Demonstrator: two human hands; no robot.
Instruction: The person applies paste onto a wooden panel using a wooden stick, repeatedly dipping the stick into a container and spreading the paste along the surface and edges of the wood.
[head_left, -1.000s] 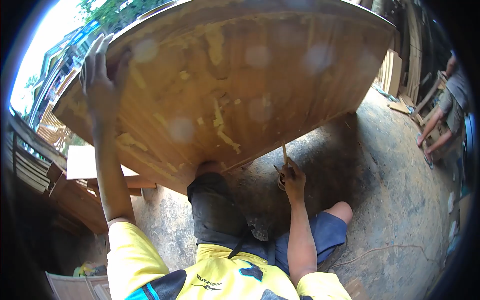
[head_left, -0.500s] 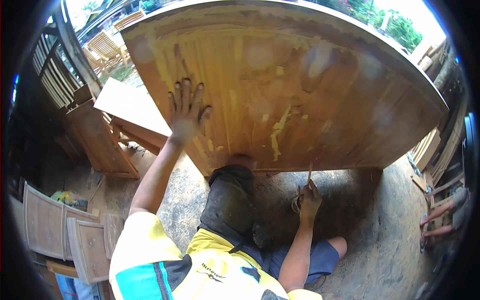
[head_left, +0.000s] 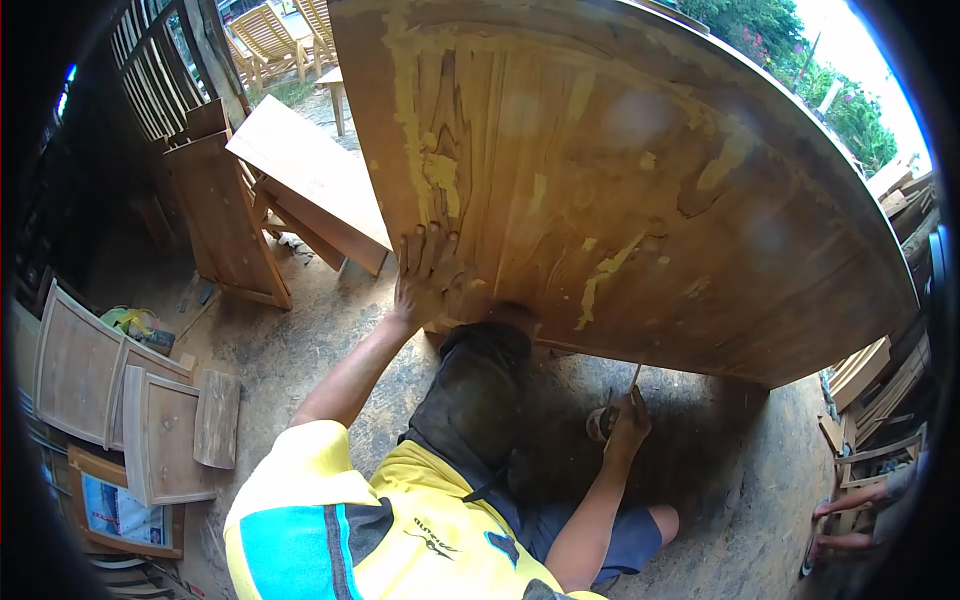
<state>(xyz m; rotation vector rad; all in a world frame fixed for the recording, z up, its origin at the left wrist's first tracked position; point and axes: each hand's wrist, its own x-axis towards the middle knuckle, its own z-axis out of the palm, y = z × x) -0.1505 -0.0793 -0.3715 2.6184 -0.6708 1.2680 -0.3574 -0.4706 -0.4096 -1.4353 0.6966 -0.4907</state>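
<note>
A large brown wooden panel (head_left: 540, 160) with yellowish filler patches (head_left: 605, 275) stands tilted before me. My left hand (head_left: 428, 272) rests flat on its lower left part, fingers spread. Below the panel's lower edge, my right hand (head_left: 630, 420) is closed around a thin, pale, stick-like tool (head_left: 636, 375) that points upward. Its exact kind is too small to make out. Just left of that hand is a small round can (head_left: 598, 425); whether the hand touches it I cannot tell. My knee, in dark cloth, is close against the panel's bottom edge.
Framed wooden panels (head_left: 80, 370) and a short wood block (head_left: 217, 418) lie at left. A pale board (head_left: 305, 170) leans beside a brown cabinet-like piece (head_left: 225, 215). Slatted chairs (head_left: 265, 40) stand outside. Stacked planks (head_left: 880, 390) and another person's legs (head_left: 850, 520) are at right.
The view has shifted, so the panel appears further right. My left hand has slid lower on the panel. My right hand, still gripping the stick-like tool, has dropped slightly away from the panel's edge.
</note>
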